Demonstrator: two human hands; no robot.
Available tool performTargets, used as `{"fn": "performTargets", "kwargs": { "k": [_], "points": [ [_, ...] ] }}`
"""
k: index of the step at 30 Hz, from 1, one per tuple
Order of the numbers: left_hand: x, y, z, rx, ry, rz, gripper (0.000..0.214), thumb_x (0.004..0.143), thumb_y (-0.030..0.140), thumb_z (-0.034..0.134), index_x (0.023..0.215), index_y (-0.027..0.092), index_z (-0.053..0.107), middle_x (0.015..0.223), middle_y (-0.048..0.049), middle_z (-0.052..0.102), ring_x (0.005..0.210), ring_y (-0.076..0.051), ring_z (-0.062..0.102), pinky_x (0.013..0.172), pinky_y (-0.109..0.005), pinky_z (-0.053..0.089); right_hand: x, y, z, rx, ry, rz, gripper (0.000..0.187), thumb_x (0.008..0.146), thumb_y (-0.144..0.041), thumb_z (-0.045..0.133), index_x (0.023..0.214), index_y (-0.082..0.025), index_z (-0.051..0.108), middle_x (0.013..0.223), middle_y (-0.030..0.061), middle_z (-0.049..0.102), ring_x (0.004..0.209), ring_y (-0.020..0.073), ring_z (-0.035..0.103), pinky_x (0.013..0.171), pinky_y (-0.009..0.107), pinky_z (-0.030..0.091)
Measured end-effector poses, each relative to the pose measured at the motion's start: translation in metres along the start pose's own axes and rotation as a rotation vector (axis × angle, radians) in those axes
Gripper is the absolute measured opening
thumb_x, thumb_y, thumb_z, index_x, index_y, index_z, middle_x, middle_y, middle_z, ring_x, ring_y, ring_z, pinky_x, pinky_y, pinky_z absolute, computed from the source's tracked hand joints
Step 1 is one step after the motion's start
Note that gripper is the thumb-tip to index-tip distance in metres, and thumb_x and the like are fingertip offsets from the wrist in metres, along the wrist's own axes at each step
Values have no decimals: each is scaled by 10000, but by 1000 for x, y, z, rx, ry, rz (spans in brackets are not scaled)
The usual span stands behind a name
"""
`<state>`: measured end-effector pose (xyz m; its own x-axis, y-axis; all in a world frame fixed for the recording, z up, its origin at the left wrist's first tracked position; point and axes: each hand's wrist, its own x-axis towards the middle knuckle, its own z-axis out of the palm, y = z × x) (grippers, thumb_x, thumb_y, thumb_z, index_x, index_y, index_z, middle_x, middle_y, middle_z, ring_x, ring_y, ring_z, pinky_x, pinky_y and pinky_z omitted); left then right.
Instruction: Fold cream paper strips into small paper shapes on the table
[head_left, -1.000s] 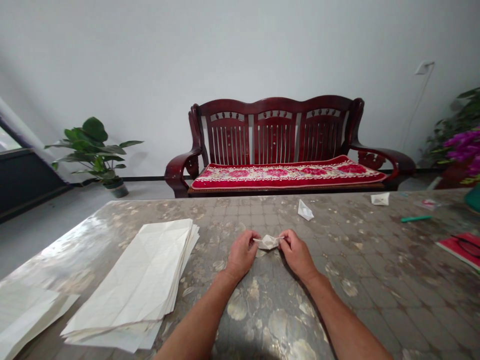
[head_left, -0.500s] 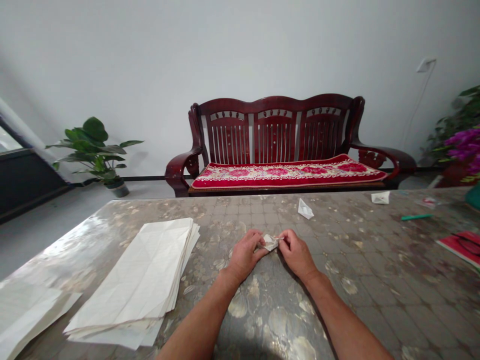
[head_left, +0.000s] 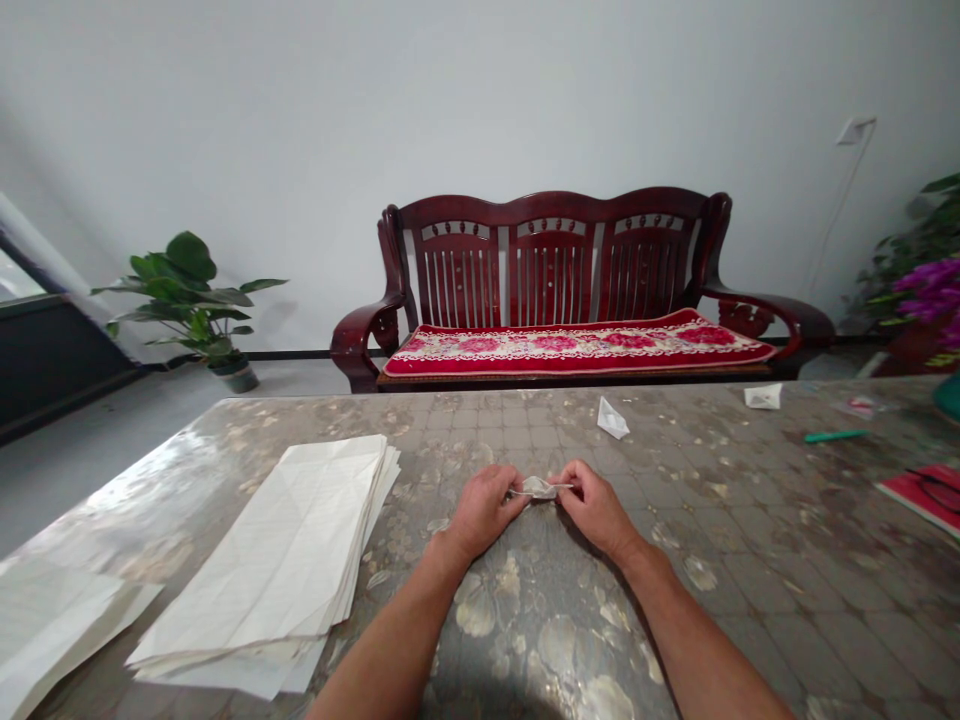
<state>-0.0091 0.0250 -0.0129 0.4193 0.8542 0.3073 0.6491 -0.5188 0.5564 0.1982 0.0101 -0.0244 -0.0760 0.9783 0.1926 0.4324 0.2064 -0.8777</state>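
**Paired Pinch Hold at Centre**

Clock positions are taken from the small folded paper piece (head_left: 538, 488), which is held just above the patterned surface (head_left: 750, 590), at the centre of the view.

At 8 o'clock, well apart from the work, lie the loose paper sheets (head_left: 52, 620), and just beside them is the stack of creased paper sheets (head_left: 277, 560). Neither is being touched.

The left hand (head_left: 484, 513) is closed in a narrow pinch on the left end of the piece. The right hand (head_left: 596, 510) mirrors it on the right end. The fingers cover most of the paper, so its fold detail cannot be read. A thin paper edge projects between the two grips.

The step in hand appears to be shaping this piece with both hands. The next move calls for even pressure from both pinches, as the piece is small.

Further right are the white folded paper boat (head_left: 613, 418) at 1 o'clock, the folded paper scrap (head_left: 763, 397) at 2 o'clock, and the green pen (head_left: 835, 436) at 3 o'clock. The red booklet (head_left: 926, 497), with dark eyeglasses (head_left: 934, 478) on it, lies at 4 o'clock.

Compared with the frame one second earlier, the piece looks slimmer and flatter.
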Motion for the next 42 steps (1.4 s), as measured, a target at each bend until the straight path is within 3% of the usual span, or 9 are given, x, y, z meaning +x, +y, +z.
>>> {"fn": "performTargets", "kwargs": {
  "k": [6,13,16,27,36,42],
  "points": [
    [-2,0,-1,28,2,55,69,874,272,602,823,224,605,828,-6,656,833,-172,594,755,-252,411,-1,-5,2,-177,-39,-36,410,692,-193,637,1100,-237,626,940,22,706,849,187,650,782,300,479],
    [-2,3,2,39,-42,21,114,888,290,594,981,226,614,881,7,672,847,-163,620,768,-247,446,-2,-15,-2,-411,-70,-179,77,826,-283,650,854,-246,711,853,12,693,878,197,567,752,290,398],
    [-2,3,4,29,-60,24,223,891,304,605,1105,241,612,971,-3,696,920,-171,632,810,-252,453,-1,-13,-1,-423,-69,-167,75,852,-278,637,825,-239,696,826,4,680,858,189,555,729,279,382],
    [1,2,8,2,-62,14,158,900,325,610,859,222,721,838,-17,711,865,-176,626,765,-244,427,0,-8,1,-478,-115,-195,113,870,-296,647,791,-236,702,796,4,646,833,179,531,709,267,347],
    [2,5,9,96,-58,62,211,934,339,557,835,212,692,799,-20,682,821,-171,610,725,-246,411,1,-6,5,-543,-84,-260,130,889,-217,595,794,-201,683,791,21,626,831,177,544,722,268,356],
    [-1,4,10,127,-36,95,173,930,368,572,898,225,665,864,-14,674,865,-178,607,782,-260,435,-3,-10,5,-526,-62,-230,147,897,-305,600,797,-226,673,805,4,618,814,164,561,706,259,370]
  ]
}}
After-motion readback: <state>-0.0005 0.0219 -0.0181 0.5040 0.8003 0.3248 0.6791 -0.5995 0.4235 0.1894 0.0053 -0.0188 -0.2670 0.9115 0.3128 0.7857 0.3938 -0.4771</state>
